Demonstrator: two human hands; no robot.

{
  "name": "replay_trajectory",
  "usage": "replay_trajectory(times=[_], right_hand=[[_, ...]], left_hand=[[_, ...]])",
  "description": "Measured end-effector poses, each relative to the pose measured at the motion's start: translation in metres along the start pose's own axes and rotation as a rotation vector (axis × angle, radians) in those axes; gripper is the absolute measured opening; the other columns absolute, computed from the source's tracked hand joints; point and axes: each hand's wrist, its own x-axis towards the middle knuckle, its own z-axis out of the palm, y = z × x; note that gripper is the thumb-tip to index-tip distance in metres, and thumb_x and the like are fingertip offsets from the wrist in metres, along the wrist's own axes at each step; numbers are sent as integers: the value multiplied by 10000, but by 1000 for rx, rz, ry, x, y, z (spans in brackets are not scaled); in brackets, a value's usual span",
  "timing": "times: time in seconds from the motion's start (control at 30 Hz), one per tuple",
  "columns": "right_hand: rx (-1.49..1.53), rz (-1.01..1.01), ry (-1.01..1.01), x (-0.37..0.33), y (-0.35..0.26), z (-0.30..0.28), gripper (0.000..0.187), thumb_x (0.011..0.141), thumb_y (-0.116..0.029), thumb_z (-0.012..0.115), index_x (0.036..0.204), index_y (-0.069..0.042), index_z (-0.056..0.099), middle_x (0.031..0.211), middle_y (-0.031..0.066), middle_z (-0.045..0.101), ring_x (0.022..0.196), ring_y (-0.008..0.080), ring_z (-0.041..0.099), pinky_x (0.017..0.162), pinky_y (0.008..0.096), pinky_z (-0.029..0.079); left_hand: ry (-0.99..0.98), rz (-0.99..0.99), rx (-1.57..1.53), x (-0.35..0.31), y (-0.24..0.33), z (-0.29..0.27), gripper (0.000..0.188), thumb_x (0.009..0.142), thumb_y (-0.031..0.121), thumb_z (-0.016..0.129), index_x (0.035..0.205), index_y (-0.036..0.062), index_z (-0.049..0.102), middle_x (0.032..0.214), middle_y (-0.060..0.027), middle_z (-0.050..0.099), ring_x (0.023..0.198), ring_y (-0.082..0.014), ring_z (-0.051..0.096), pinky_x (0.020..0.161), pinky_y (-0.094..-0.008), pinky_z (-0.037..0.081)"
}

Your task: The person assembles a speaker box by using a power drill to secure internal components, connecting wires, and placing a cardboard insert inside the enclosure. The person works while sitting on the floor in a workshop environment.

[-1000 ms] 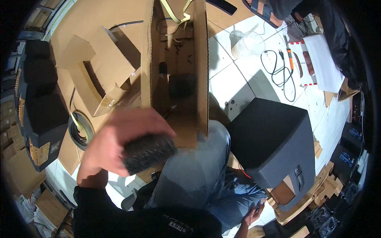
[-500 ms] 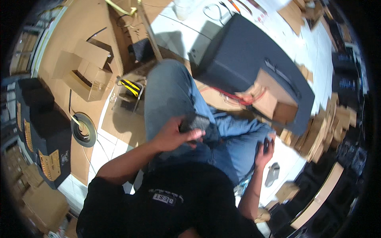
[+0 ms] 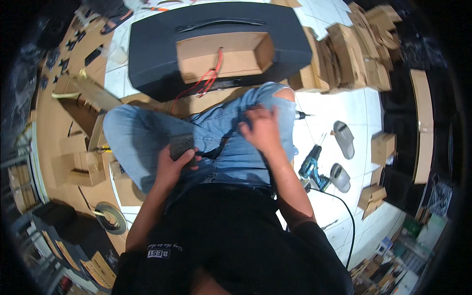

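Observation:
My left hand (image 3: 169, 167) is closed around a dark grey, rough-faced block (image 3: 182, 146) above my left thigh, thumb along its lower edge. A thin black strip (image 3: 223, 143) lies across my lap between the block and my right hand; where its ends go I cannot make out. Over my right thigh, my right hand (image 3: 263, 129) has its fingers apart and slightly blurred, with nothing visible in them. Beyond my crossed legs stands a black cabinet (image 3: 152, 54) with a strap handle (image 3: 221, 23) and a rectangular wood-lined opening. Red wires (image 3: 210, 76) hang out of that opening.
A teal cordless drill (image 3: 310, 167) lies on the white tiles to my right, beside grey slippers (image 3: 344, 140) and a black cable (image 3: 353, 231). Cardboard pieces (image 3: 344, 56) stand at the far right. An open carton (image 3: 86, 167) and a tape roll (image 3: 110, 218) sit to my left.
My view has swung right, bringing the cabinet to the middle and the drill into sight. My right hand has moved from beside my knee onto my thigh; my left still grips the block.

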Motion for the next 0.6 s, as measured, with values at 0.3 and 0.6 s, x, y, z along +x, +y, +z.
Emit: replay_trajectory(times=[0.3,0.6], right_hand=[[415,-189,-177,1,-1,-3,337,845,-292,705,1093,-64,707,1040,176,700,1011,373,677,960,506,506],[508,-31,231,-10,33,-5,221,822,-220,725,963,-50,723,896,152,704,827,374,678,792,461,536]], left_hand=[[168,-50,-13,-16,-11,16,367,993,266,664,1260,48,540,1065,-102,643,835,-233,696,680,-347,581],[87,130,226,10,-20,22,257,995,218,659,1154,20,619,1045,-94,644,890,-182,639,778,-329,562]])
